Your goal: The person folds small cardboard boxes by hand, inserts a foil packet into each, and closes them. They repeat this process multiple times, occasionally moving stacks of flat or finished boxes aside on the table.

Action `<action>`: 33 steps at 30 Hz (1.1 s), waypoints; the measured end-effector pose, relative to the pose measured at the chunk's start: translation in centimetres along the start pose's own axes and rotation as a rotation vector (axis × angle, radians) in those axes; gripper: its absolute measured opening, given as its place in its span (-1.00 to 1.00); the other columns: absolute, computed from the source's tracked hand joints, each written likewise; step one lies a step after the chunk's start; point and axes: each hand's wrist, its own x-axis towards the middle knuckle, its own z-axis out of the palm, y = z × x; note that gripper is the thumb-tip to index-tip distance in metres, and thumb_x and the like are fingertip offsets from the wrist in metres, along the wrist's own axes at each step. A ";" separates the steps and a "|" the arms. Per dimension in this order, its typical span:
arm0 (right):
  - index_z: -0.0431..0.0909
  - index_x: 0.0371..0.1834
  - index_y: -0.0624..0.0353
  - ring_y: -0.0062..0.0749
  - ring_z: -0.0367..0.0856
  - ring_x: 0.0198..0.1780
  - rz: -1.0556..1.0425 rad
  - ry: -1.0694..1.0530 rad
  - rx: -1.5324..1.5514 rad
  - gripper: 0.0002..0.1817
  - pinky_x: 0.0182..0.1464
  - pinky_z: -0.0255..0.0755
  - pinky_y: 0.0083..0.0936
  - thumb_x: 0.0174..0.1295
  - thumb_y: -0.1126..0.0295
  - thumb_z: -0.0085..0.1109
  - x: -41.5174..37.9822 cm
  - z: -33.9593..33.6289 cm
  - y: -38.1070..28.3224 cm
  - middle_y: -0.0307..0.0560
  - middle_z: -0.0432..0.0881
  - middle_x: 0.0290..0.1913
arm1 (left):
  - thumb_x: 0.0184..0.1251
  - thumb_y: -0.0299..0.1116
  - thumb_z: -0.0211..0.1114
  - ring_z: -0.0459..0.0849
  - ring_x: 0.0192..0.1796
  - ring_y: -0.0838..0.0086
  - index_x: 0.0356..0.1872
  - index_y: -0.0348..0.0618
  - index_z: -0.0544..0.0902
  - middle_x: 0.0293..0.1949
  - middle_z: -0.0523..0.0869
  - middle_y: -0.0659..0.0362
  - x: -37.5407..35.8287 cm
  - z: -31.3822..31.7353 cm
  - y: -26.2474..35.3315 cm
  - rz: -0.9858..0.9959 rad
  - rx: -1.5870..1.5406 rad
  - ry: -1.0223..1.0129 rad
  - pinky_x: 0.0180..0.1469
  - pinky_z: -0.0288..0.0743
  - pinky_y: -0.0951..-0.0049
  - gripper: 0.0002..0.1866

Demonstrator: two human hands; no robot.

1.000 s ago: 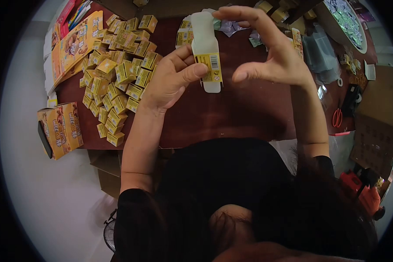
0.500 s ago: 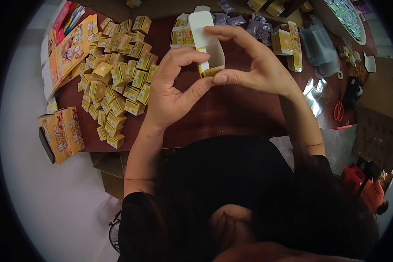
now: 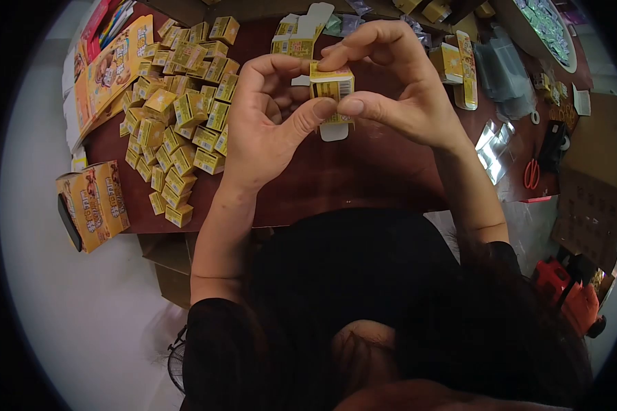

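Between both hands is a small yellow box [image 3: 334, 87], with a barcode side facing me and a white flap hanging out at its bottom. My left hand [image 3: 271, 120] grips its left side with thumb and fingertips. On the right, my right hand [image 3: 404, 89] holds it by thumb and forefinger, its fingers curled over the top. Just behind the hands stand other yellow boxes [image 3: 293, 46], one with raised white flaps. A large pile of closed yellow boxes [image 3: 178, 103] lies to the left on the dark red table [image 3: 363, 181].
Flat orange printed cartons [image 3: 110, 79] lie at the far left, above an orange display box [image 3: 96, 205]. Right are clear plastic sleeves [image 3: 498, 72], red scissors [image 3: 531, 174] and a white tray of green packets [image 3: 541, 31]. A cardboard box [image 3: 593, 185] stands farther right.
The box in my hands has been turned: its open white inside faced me before, and now its printed barcode side does. A white flap now points down.
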 end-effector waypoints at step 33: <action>0.73 -0.01 -0.06 -0.16 0.62 0.12 0.191 0.125 -1.825 -0.75 0.18 0.48 -0.14 0.35 0.28 0.11 1.6 -8.8 11.8 -0.17 0.74 0.03 | 0.29 -0.53 0.43 0.62 0.16 0.43 0.31 -0.28 0.38 0.12 0.57 0.07 -0.5 -2.6 -2.4 -0.229 -0.086 0.011 0.23 0.57 0.42 -0.41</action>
